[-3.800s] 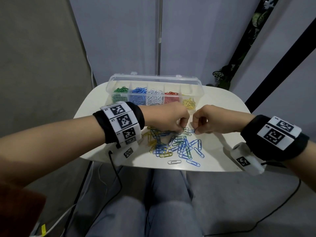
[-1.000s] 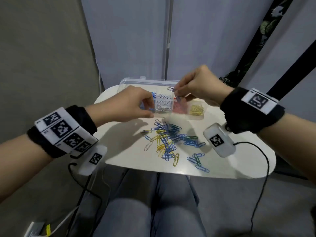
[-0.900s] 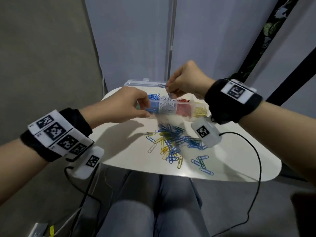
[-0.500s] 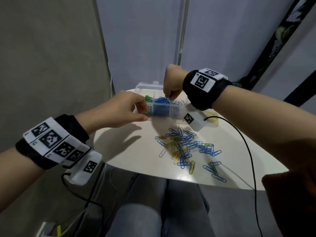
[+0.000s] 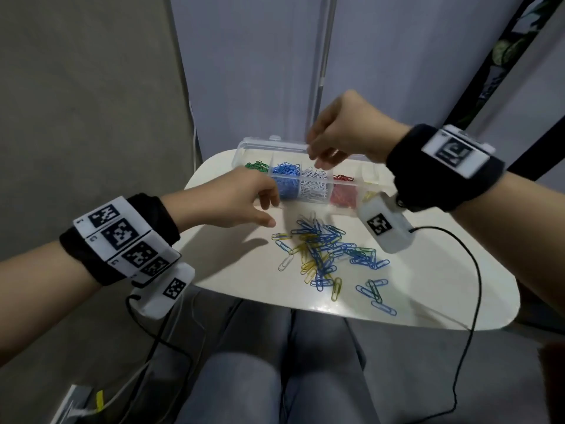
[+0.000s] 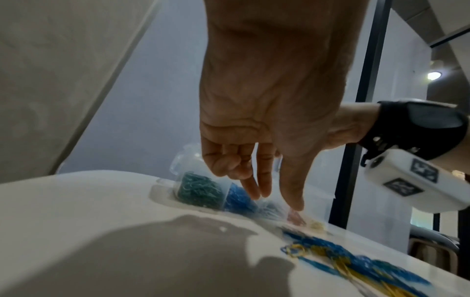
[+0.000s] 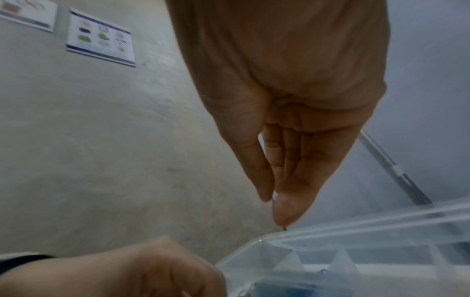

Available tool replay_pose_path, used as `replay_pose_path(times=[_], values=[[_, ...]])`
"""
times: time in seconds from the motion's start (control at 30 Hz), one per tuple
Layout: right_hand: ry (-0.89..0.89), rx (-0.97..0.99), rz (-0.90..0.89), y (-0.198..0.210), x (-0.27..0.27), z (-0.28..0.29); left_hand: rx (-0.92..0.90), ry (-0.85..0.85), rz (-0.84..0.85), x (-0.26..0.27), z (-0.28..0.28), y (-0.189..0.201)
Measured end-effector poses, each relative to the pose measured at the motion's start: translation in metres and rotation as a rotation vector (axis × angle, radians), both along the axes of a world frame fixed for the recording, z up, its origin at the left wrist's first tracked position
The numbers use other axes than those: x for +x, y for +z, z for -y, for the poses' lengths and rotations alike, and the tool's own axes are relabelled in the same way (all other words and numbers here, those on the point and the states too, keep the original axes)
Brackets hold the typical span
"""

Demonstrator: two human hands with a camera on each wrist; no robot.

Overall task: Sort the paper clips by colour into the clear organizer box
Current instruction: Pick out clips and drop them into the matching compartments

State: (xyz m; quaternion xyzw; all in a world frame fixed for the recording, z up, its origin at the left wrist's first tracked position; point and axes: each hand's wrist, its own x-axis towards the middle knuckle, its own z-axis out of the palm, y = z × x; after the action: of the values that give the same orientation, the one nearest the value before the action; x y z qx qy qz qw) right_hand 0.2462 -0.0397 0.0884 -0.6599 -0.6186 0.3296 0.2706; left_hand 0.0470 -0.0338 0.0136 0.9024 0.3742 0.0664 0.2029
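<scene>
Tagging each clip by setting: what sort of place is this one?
Probably an indoor recording corner rather than an office: a small white table against grey curtains, a printed chart taped to a plain wall, and the organizer box of clips.

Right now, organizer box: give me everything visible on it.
The clear organizer box is see-through plastic, long and low, lying flat at the table's far edge, lid open behind it. Dividers split it into a row holding, left to right in the head view, green, blue, white, red and yellow clips. The left hand reaches to its front left, contact unclear. The right hand hovers above, fingertips pinched together.
</scene>
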Motion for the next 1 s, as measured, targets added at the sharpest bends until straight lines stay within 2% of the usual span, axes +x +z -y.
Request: replay_pose_path(times=[0.17, 0.33, 0.47, 0.6, 0.83, 1.0], values=[[0.147, 0.021, 0.159, -0.011, 0.031, 0.052, -0.014, -0.078, -0.159, 0.017, 0.008, -0.009], [0.355, -0.177, 0.376, -0.046, 0.059, 0.102, -0.014, -0.132, -0.081, 0.037, 0.021, -0.008], [0.413, -0.239, 0.397, -0.066, 0.074, 0.132, 0.006, -0.261, -0.068, 0.062, 0.043, -0.009], [0.419, -0.189, 0.440, -0.071, 0.082, 0.137, 0.037, -0.393, -0.122, 0.087, 0.062, -0.012], [0.354, -0.062, 0.427, -0.087, 0.080, 0.130, 0.058, -0.541, -0.058, 0.113, 0.076, -0.009], [0.330, -0.067, 0.468, -0.085, 0.079, 0.125, 0.174, -0.598, -0.161, 0.120, 0.081, -0.012]])
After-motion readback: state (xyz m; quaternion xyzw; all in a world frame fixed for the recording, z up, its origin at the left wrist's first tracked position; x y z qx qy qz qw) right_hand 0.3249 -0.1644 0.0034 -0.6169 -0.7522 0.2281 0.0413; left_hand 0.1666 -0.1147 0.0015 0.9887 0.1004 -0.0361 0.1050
